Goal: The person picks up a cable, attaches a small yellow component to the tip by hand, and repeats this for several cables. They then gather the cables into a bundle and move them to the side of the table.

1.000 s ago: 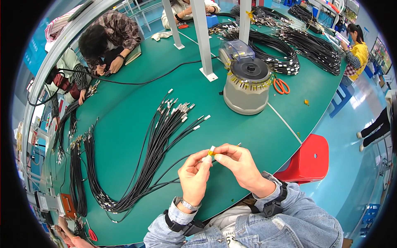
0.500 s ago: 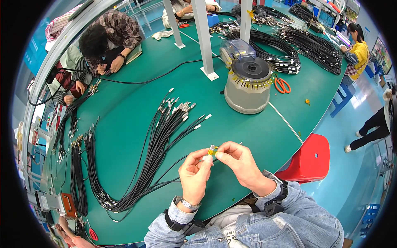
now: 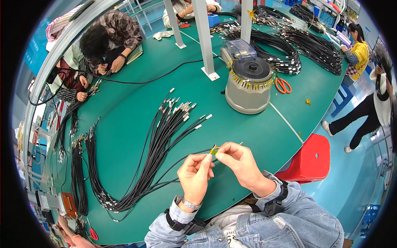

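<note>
Above the near part of the green table [image 3: 231, 190], my left hand [image 3: 194, 177] pinches the end of a black cable between thumb and fingers. A small silvery connector [image 3: 214, 146] sticks up past the fingertips, with a piece of yellow tape [image 3: 213, 151] around its lower part. Closed in a pinch, my right hand [image 3: 242, 167] is at the tape's right side, its fingertips touching it. The held cable runs left toward a curved bundle of black cables [image 3: 142, 177], whose connector ends fan out on the table.
A round grey tape dispenser [image 3: 248, 93] carries short yellow strips around its rim. Orange-handled scissors [image 3: 283, 85] lie beside it. Metal posts [image 3: 202, 41] rise from the table. A red stool [image 3: 312, 159] stands at the right edge. More cable coils [image 3: 273, 49] lie at the back; people work around.
The connector has turned in my left fingers and now shows edge-on. My left hand has shifted slightly left; my right hand stays nearly still. At far right, a walking person has moved left.
</note>
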A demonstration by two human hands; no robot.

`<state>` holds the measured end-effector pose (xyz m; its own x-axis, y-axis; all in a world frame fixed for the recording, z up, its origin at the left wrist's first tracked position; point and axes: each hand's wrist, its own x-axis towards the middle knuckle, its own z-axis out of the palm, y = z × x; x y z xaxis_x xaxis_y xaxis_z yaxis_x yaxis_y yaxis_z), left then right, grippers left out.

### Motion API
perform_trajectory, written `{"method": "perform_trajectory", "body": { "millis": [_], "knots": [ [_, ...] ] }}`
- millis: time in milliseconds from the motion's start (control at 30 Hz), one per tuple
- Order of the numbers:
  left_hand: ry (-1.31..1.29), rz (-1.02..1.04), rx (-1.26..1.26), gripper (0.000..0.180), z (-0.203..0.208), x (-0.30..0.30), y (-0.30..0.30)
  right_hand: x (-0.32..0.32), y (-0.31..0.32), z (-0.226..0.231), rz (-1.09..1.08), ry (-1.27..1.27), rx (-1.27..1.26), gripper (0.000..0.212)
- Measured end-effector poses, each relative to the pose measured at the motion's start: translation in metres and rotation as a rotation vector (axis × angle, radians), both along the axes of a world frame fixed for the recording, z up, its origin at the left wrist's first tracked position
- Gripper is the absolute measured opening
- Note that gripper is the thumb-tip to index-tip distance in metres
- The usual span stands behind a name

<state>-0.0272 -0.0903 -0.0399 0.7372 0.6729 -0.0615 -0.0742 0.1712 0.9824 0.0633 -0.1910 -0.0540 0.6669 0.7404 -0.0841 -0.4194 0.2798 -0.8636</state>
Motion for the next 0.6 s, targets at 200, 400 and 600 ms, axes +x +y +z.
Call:
{"method": "perform_trajectory", "body": {
  "millis": [200, 400, 600],
  "knots": [
    [-0.006, -0.027, 0.008, 0.011, 0.0, -0.001, 0.0, -0.0007, 0.0016, -0.0024, -0.021, -0.061, -0.015, 0.007],
    [-0.017, -0.048, -0.002, 0.013, -0.0027, -0.0006, -0.0001, -0.0003, 0.0022, -0.0027, -0.031, -0.106, -0.029, 0.006],
    [-0.017, -0.065, -0.015, 0.013, -0.003, -0.0004, -0.0003, -0.0002, 0.0022, -0.0025, -0.04, -0.117, -0.027, 0.005]
  ]
}}
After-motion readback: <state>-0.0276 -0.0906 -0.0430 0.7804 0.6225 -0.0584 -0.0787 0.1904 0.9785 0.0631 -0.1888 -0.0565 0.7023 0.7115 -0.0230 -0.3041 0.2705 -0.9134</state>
